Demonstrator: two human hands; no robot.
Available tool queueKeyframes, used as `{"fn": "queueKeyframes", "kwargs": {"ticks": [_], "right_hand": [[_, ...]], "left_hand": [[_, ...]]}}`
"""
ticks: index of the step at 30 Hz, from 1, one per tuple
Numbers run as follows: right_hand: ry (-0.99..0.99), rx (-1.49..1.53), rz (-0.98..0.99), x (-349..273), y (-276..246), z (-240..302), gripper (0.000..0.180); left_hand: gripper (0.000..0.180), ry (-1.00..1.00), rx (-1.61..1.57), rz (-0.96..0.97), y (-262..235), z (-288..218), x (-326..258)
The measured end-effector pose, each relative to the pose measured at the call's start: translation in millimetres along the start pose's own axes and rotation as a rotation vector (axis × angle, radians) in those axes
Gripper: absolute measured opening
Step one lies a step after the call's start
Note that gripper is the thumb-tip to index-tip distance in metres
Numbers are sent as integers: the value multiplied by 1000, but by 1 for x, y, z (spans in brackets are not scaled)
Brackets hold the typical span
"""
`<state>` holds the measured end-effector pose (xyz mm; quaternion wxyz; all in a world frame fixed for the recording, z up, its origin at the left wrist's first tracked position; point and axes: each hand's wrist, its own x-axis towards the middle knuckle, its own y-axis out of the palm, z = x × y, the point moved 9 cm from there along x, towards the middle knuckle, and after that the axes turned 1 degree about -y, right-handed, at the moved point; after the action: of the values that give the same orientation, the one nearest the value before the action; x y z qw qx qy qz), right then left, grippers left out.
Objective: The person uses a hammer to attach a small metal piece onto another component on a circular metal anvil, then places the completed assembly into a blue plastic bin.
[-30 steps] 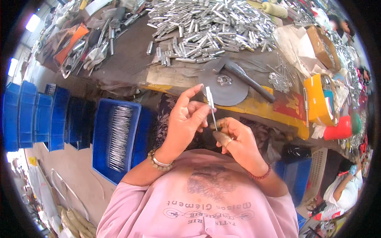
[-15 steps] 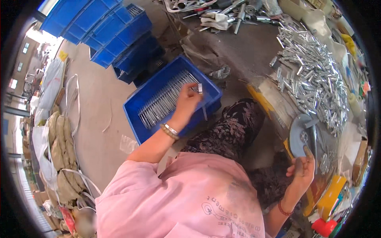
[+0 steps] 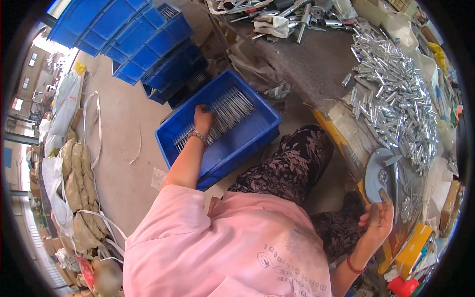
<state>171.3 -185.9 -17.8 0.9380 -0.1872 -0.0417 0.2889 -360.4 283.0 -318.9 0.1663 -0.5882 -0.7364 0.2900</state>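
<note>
1. The left hand [image 3: 203, 119] is down in the blue crate [image 3: 257, 136] beside the seat, fingers curled onto the row of thin metal rods [image 3: 225, 111] lying there; whether they have closed on a rod I cannot tell, since the palm faces away.
2. The right hand [image 3: 378, 220] is raised by the bench, fingers loosely apart, nothing clamped that I can see; it sits just beside the grey round disc [image 3: 381, 175].
3. Done well, I'd say: settle the fingers on one rod at the near end of the row and lift it straight out, so the rest stay aligned.
4. Round about: a heap of short silver tubes [image 3: 396, 99] on the bench; stacked blue bins [image 3: 143, 49] beyond the crate; filled sacks [image 3: 74, 198] on the floor.
5. The patterned knee [image 3: 292, 163] sits between crate and bench; the crate wall is the only thing to clear.
</note>
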Motion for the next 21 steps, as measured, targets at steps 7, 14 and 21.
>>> {"fn": "queueKeyframes", "kwargs": {"ticks": [7, 14, 21], "right_hand": [[-9, 73, 128, 5, 14, 6, 31], [16, 127, 217, -2, 21, 22, 20], [-111, 177, 186, -9, 11, 28, 15]], "left_hand": [[55, 217, 308, -120, -20, 32, 31], [21, 611, -323, 41, -26, -276, -99], [37, 1105, -183, 591, 44, -483, -269]]}}
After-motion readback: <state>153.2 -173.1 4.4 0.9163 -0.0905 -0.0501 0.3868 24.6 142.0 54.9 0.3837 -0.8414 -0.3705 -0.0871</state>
